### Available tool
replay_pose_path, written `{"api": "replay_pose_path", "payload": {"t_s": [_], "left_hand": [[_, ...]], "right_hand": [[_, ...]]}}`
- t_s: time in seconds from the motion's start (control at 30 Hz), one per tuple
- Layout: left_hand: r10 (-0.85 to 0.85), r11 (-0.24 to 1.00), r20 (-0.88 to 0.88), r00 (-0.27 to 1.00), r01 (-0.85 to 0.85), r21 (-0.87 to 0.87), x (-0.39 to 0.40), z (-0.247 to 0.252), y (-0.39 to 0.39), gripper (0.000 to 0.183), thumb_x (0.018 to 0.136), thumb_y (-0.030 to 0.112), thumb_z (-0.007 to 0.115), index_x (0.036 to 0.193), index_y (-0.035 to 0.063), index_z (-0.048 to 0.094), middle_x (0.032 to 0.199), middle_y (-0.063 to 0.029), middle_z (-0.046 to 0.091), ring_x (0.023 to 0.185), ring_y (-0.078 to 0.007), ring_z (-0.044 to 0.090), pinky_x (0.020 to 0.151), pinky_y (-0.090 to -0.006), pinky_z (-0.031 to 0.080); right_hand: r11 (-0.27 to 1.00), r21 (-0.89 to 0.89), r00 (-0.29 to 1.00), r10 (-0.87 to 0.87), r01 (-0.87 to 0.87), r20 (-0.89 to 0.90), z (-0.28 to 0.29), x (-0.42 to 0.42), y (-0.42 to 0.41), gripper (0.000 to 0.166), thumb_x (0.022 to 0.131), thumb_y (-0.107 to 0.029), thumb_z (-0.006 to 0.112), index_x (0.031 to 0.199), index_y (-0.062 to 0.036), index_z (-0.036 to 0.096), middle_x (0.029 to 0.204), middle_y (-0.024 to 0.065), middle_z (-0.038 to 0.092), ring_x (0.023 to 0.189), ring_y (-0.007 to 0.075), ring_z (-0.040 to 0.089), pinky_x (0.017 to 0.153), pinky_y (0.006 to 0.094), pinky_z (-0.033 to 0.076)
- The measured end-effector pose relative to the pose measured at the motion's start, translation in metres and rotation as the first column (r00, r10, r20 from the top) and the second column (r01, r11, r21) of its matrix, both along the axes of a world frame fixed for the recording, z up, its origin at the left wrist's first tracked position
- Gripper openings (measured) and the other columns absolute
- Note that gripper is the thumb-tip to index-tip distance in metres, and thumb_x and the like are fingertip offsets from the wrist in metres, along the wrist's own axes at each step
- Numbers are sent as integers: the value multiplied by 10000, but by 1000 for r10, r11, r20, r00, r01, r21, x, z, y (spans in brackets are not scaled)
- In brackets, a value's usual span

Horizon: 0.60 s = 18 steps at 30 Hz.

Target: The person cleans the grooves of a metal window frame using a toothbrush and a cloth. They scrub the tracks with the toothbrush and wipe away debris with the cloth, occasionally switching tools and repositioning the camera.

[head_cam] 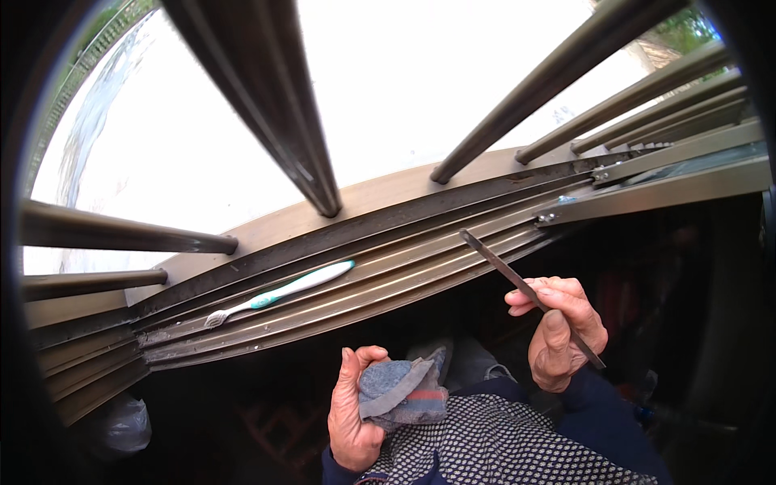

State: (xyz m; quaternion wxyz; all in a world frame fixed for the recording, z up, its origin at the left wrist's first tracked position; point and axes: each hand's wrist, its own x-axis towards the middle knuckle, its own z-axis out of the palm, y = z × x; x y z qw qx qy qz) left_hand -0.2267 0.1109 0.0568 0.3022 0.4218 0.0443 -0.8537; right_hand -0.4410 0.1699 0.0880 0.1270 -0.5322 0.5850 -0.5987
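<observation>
My left hand (357,418) holds a folded grey-blue cloth (403,394) with a red stripe, low in front of my body. In my right hand (567,330) is a thin, flat, dark metal bar (500,265), pinched between thumb and fingers; its far end points up and left, over or near the sliding window track (388,267). A white and teal toothbrush (303,283) lies along the track's grooves, its bristle head towards the left corner. Bits of pale debris show in the grooves near that corner.
Round metal bars (515,91) stand outside along the sill, with a wider post (273,115) among them. Sliding sash frames (655,191) reach the track at the right. A translucent plastic bag (127,424) is at lower left. Below the track it is very dark.
</observation>
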Motion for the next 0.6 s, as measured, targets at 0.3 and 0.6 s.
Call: {"api": "replay_pose_path", "payload": {"t_s": [0.3, 0.6], "left_hand": [[45, 999, -211, 977, -49, -16, -34, 16, 14, 402, 863, 228, 690, 1201, 74, 538, 1104, -249, 608, 1060, -412, 614, 903, -604, 507], [-237, 874, -238, 942, 100, -475, -41, 24, 6, 379, 757, -25, 635, 1131, -31, 573, 1007, -161, 656, 934, -200, 659, 830, -261, 537]], "right_hand": [[958, 147, 968, -250, 245, 16, -23, -23, 63, 170, 956, -64, 526, 1020, 54, 630, 991, 234, 640, 821, 262, 691, 662, 303, 598], [956, 238, 854, -265, 172, 448, -25, -29, 74, 314, 987, -232, 498, 900, 47, 613, 821, 195, 634, 626, 235, 656, 506, 285, 554]]}}
